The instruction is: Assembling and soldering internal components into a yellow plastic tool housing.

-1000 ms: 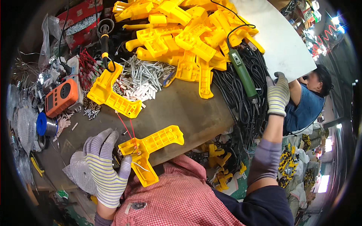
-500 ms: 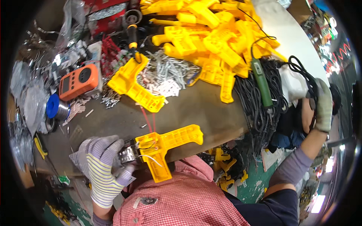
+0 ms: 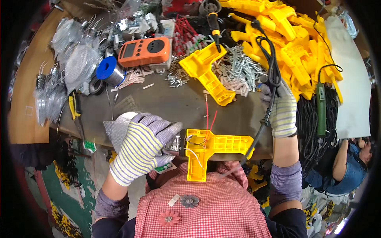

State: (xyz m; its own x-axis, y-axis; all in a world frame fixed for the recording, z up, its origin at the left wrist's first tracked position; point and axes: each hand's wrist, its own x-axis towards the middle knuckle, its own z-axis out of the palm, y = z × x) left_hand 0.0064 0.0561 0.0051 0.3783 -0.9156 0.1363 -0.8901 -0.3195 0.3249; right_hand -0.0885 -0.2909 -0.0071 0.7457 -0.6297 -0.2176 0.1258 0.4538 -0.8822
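My left hand (image 3: 143, 147), in a striped glove, closes round a dark, silvery metal part (image 3: 174, 146) joined to the left end of a yellow plastic housing half (image 3: 196, 168). The hand hides much of that part. Red wires (image 3: 206, 109) and a short white wire (image 3: 195, 152) come out of the housing, which lies open side up at the table's front edge. My right hand (image 3: 284, 113), gloved alike, grips a black power cord (image 3: 271, 65). The cord's folded bundle and plug rise above the fingers, and its loose end hangs toward the housing's handle.
Another yellow housing half (image 3: 212, 77) lies beyond, beside metal pins (image 3: 242, 67). Yellow housings (image 3: 291, 51) are heaped at the far right, above black cords (image 3: 309, 119) and a green tool (image 3: 321, 109). An orange multimeter (image 3: 143, 52) and blue solder spool (image 3: 110, 71) sit left. Someone sits at right (image 3: 347, 166).
My right hand has come in from the far right, bringing the black cord over the table. My left hand stays at the metal part. The view has turned and shifted.
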